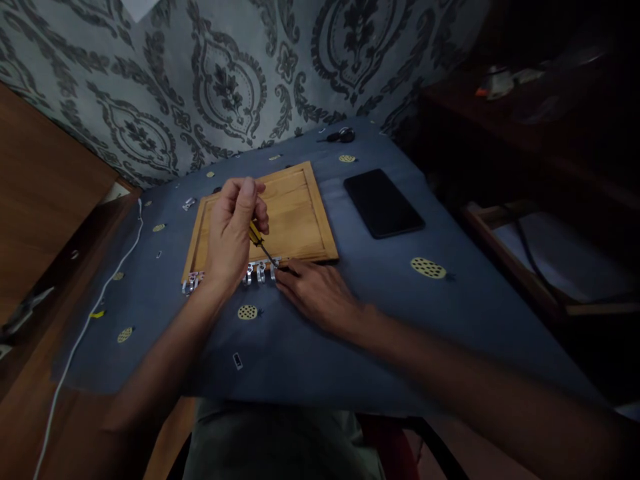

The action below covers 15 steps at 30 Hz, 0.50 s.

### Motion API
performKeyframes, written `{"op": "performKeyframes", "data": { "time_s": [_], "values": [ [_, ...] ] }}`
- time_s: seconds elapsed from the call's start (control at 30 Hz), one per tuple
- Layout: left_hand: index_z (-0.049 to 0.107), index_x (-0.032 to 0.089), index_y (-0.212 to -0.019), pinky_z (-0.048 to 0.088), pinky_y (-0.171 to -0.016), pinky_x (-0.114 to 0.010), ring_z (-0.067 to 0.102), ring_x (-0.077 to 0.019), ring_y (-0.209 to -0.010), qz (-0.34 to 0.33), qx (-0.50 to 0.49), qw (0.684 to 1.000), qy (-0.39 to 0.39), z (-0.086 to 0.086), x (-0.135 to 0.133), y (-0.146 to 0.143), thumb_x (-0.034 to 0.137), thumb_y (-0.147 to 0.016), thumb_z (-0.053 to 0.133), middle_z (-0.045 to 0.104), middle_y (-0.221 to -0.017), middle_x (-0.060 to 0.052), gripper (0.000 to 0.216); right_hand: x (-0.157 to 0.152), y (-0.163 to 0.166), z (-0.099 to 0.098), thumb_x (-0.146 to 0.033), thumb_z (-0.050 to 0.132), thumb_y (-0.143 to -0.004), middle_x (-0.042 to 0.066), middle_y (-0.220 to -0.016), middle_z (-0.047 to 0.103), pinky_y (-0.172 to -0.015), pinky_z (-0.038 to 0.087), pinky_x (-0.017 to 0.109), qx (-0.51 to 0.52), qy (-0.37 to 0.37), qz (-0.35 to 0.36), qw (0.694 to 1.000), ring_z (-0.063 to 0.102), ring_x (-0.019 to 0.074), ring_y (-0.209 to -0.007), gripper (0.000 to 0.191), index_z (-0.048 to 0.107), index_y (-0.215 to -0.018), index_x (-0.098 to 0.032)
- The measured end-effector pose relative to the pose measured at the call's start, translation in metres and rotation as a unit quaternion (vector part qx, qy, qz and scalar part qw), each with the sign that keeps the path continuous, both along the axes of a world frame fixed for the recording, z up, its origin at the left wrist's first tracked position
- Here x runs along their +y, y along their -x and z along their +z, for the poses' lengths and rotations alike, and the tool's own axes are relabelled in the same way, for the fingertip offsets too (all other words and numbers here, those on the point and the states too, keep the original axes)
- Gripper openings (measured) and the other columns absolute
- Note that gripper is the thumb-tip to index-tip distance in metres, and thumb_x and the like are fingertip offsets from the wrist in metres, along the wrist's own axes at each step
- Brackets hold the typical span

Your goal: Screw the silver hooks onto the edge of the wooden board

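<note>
A screwdriver (256, 235) with a yellow and black handle is gripped in my left hand (233, 217), its shaft slanting down to the right. Its tip meets a metal hinge (274, 268) on the near edge of a wooden panel (293, 207). My right hand (317, 293) lies low at that same edge, its fingers closed around the hinge by the screwdriver tip. More silver hinges (261, 272) line the edge to the left, some partly hidden behind my left wrist. The panel lies flat on a blue cloth with pineapple prints.
To the right of the panel lies a black tablet or phone (384, 202). A small dark tool (340, 136) rests near the wall, and a loose metal piece (189, 204) sits left of the panel. A white cable (107, 283) runs along the left side. An open drawer (550, 267) stands at right.
</note>
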<state>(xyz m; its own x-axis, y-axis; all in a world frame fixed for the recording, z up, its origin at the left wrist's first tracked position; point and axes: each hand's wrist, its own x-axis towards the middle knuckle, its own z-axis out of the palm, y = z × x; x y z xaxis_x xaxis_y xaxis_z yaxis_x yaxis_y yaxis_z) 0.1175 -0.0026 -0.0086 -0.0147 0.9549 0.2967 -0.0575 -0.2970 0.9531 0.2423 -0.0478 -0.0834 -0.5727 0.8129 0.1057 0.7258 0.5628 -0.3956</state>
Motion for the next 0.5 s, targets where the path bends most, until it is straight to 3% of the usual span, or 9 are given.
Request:
{"op": "performKeyframes", "data": {
  "time_s": [0.1, 0.2, 0.3, 0.43, 0.5],
  "values": [
    [0.058, 0.022, -0.079, 0.027, -0.040, -0.019, 0.033, -0.0067, -0.044, 0.025, -0.032, 0.999, -0.002, -0.001, -0.004, -0.006, 0.043, -0.087, 0.072, 0.039, -0.053, 0.007, 0.026, 0.000, 0.000, 0.000, -0.030, 0.048, -0.105, 0.009, -0.120, 0.071, -0.077, 0.049, 0.030, -0.009, 0.002, -0.002, 1.000, 0.069, 0.0226, -0.101, 0.031, 0.067, -0.129, -0.023],
    [0.056, 0.022, -0.078, 0.015, -0.036, -0.019, 0.019, -0.0053, -0.038, 0.004, -0.051, 0.999, 0.002, -0.003, -0.002, -0.008, 0.045, -0.087, 0.071, 0.025, -0.049, 0.010, 0.029, 0.000, -0.001, 0.002, -0.030, 0.047, -0.105, 0.009, -0.122, 0.070, -0.077, 0.048, 0.029, -0.011, 0.008, 0.001, 1.000, 0.069, 0.0216, -0.102, 0.030, 0.067, -0.127, -0.023],
    [0.057, 0.020, -0.079, 0.013, -0.036, -0.018, 0.016, -0.0039, -0.035, -0.059, -0.044, 0.997, 0.014, -0.002, 0.003, -0.003, 0.048, -0.087, 0.070, 0.021, -0.048, 0.011, 0.031, 0.000, -0.001, 0.002, -0.030, 0.048, -0.105, 0.009, -0.122, 0.070, -0.077, 0.049, 0.028, -0.006, 0.009, 0.002, 1.000, 0.068, 0.0214, -0.103, 0.030, 0.067, -0.127, -0.023],
    [0.060, 0.018, -0.078, 0.017, -0.036, -0.015, 0.012, -0.0021, -0.035, -0.175, -0.015, 0.984, 0.043, 0.002, 0.011, 0.007, 0.039, -0.084, 0.073, 0.019, -0.046, 0.012, 0.026, 0.000, 0.000, -0.001, -0.030, 0.048, -0.105, 0.010, -0.119, 0.071, -0.076, 0.049, 0.029, 0.000, -0.001, -0.001, 1.000, 0.069, 0.0225, -0.103, 0.030, 0.067, -0.127, -0.023],
    [0.061, 0.018, -0.077, 0.018, -0.036, -0.015, 0.011, -0.0021, -0.035, -0.197, -0.006, 0.979, 0.056, 0.004, 0.012, 0.009, 0.036, -0.084, 0.073, 0.018, -0.046, 0.013, 0.023, 0.000, 0.000, -0.002, -0.030, 0.049, -0.105, 0.010, -0.119, 0.071, -0.076, 0.049, 0.029, 0.007, -0.003, 0.000, 1.000, 0.068, 0.0226, -0.103, 0.029, 0.067, -0.127, -0.023]
  ]
}}
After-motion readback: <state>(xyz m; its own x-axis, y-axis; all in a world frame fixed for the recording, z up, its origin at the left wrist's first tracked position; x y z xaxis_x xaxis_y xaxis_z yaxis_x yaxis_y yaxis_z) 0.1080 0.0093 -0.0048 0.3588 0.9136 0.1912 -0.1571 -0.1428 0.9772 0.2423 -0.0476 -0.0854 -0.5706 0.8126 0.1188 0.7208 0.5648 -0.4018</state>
